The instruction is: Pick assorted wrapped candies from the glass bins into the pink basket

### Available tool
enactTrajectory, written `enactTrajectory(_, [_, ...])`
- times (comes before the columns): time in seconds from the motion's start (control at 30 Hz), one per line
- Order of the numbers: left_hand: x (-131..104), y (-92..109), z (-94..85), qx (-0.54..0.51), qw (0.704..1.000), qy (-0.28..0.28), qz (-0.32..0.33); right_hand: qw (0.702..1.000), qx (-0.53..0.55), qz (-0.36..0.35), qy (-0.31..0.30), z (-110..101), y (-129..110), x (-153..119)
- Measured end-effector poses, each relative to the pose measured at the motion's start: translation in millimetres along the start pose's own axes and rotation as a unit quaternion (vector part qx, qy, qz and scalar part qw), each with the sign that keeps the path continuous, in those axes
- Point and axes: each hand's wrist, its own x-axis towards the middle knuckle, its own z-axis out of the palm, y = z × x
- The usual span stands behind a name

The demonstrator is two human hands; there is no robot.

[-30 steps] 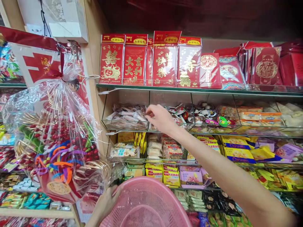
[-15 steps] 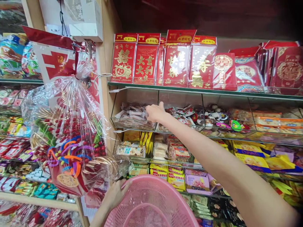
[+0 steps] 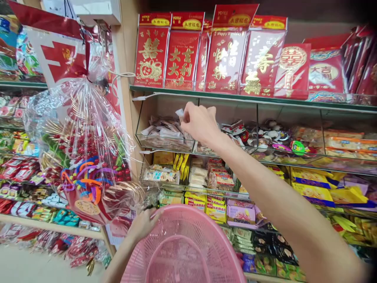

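My left hand [image 3: 144,225] grips the rim of a pink plastic basket [image 3: 226,247], which is tilted toward me at the bottom of the view. Inside, its mesh floor shows with nothing lying on it that I can make out. My right hand [image 3: 202,121] is raised over the upper clear bin, fingers pinched on a small wrapped packet [image 3: 179,113] whose pale end sticks out to the left. Below it lies a heap of similar small wrapped packets [image 3: 165,129] in the left compartment. What the wrapper contains cannot be made out.
Red envelopes [image 3: 182,59] stand along the glass shelf above my right hand. At left hangs a cellophane-wrapped bouquet [image 3: 85,157] with red berries. Wrapped snacks, including yellow packs [image 3: 216,208], fill the shelves below. Glass dividers and shelf edges [image 3: 224,99] surround the bins.
My right hand has lifted slightly out of the packet bin, and a small wrapped packet now shows at its fingertips. My left hand still holds the basket. The view has shifted downward.
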Motion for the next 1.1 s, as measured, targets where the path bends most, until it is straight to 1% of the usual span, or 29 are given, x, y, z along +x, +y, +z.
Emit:
enactTrajectory(0.07, [-0.2,1.4,-2.4,0.007,1.0,0.001,0.001,0.998,0.068,-0.008,0.012,-7.0,-3.5,-29.5])
enactTrajectory(0.1, [-0.2,1.9,-3.3,0.009,1.0,0.001,-0.001,0.995,0.104,-0.012,-0.001,-4.7,-5.8,-50.3])
enactTrajectory(0.13, [-0.1,2.5,-3.9,0.011,1.0,0.002,0.004,0.99,0.14,-0.017,-0.029,2.5,-8.2,-74.7])
enactTrajectory(0.17, [-0.1,3.1,-4.2,0.012,1.0,0.004,0.007,0.982,0.172,-0.018,-0.071,14.6,-10.5,-101.7])
enactTrajectory(0.2, [-0.2,3.8,-4.3,0.012,1.0,0.006,0.01,0.971,0.197,-0.011,-0.134,31.3,-12.4,-129.8])
enactTrajectory(0.27, [-0.6,5.8,-3.6,0.016,1.0,0.004,0.009,0.931,0.229,0.004,-0.285,73.3,-14.3,-183.2])
enactTrajectory(0.3, [-0.9,7.2,-3.0,0.019,1.0,0.001,0.006,0.908,0.221,0.016,-0.355,95.5,-14.3,-205.5])
enactTrajectory(0.33, [-1.0,8.7,-2.2,0.022,1.0,-0.003,0.004,0.888,0.201,0.029,-0.413,116.4,-13.7,-223.9])
enactTrajectory(0.4, [-0.7,12.1,0.0,0.031,0.999,-0.009,0.001,0.867,0.164,-0.013,-0.47,150.0,-11.6,-248.2])
enactTrajectory(0.47, [0.5,15.5,3.2,0.039,0.999,-0.014,0.006,0.865,0.137,-0.058,-0.48,170.6,-9.8,-259.7])
enactTrajectory(0.53, [2.4,18.5,7.3,0.043,0.999,-0.022,0.014,0.869,0.127,-0.079,-0.471,181.4,-8.9,-265.4])
enactTrajectory(0.73, [6.8,22.7,19.3,0.052,0.997,-0.046,0.022,0.883,0.124,-0.109,-0.439,193.3,-6.8,-282.4])
enactTrajectory(0.93, [9.8,14.1,30.0,0.07,0.996,-0.042,0.02,0.884,0.128,-0.112,-0.434,193.6,0.5,-292.1])
enactTrajectory(1.03, [15.5,7.4,29.9,0.054,0.996,-0.053,0.038,0.885,0.136,-0.11,-0.432,183.7,7.1,-284.2])
enactTrajectory(1.1, [20.5,4.2,25.4,0.024,0.996,-0.066,0.063,0.899,0.144,-0.104,-0.401,172.2,13.2,-272.0])
